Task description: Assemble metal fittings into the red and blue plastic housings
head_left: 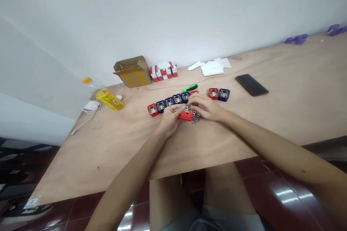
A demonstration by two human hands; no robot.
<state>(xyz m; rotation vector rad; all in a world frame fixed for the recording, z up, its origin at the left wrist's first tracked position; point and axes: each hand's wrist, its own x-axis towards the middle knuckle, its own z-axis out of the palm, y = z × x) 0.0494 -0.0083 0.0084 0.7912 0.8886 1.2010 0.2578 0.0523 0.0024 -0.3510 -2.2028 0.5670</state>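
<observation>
My left hand [169, 120] and my right hand [207, 107] meet over the plywood table [114, 144], both holding a red padlock [186, 116]. A tangle of small metal keys and rings [195, 115] hangs from it, with my right fingertips on the metal near its top. Just beyond my hands runs a row of red and blue padlocks [169, 101], partly hidden at its right end by my right hand. A green-handled screwdriver [190, 88] lies behind that row. Another red and blue pair [219, 94] sits to the right.
A black smartphone [252, 85] lies to the right. At the back stand an open cardboard box [132, 72], small red-and-white boxes [164, 70] and white papers [213, 67]. A yellow bottle [108, 99] and white charger with cable [91, 107] lie left. Purple objects [298, 39] sit far right.
</observation>
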